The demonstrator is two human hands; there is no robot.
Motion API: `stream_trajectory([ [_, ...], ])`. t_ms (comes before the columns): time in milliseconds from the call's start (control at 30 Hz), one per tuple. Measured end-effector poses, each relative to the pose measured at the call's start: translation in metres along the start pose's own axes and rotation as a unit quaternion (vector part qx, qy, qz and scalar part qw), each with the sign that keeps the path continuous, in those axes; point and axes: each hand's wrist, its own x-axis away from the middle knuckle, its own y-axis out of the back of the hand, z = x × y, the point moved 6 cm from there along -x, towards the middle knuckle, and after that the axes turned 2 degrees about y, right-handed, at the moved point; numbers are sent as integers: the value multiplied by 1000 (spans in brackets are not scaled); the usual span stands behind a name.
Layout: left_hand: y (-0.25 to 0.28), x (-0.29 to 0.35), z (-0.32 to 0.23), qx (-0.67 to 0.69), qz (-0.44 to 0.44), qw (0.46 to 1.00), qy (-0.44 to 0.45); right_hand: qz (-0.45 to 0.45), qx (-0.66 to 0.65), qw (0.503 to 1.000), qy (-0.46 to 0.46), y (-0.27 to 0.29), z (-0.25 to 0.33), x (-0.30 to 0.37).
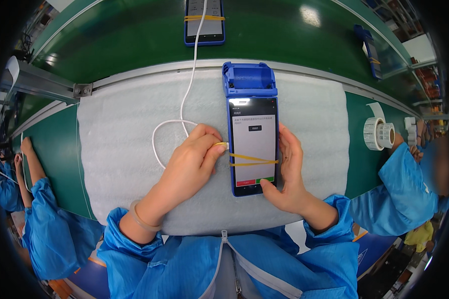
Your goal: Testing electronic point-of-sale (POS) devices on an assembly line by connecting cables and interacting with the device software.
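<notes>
A blue handheld payment terminal (254,127) lies face up on a white foam mat (119,129), its screen lit and its empty paper bay open at the far end. A yellow rubber band (247,159) is wrapped round its lower half. My left hand (197,152) pinches the yellow-and-white plug of a white cable (153,142) at the terminal's left side; whether the plug is fully seated I cannot tell. My right hand (292,172) grips the terminal's right edge, fingers along the side, thumb on the lower right of the screen by a green button.
Beyond the metal rail, on the green conveyor, lie another banded terminal (204,30) and one farther right (369,52). Label rolls (378,133) stand on the right. Co-workers in blue sleeves sit at both sides (404,184). The cable runs across the rail.
</notes>
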Motion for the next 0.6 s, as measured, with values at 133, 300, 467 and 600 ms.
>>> stream_trajectory([
  [133,-1,0,2,7,18,1000,20,3,11,1000,3,0,1,-1],
  [300,-2,0,5,-7,22,1000,-1,3,9,1000,16,0,0,-2],
  [467,-1,0,5,-15,9,1000,-15,10,20,1000,22,-3,-1,-1],
  [600,-2,-1,5,-19,12,1000,-14,-10,56,998,21,-8,-3,1],
])
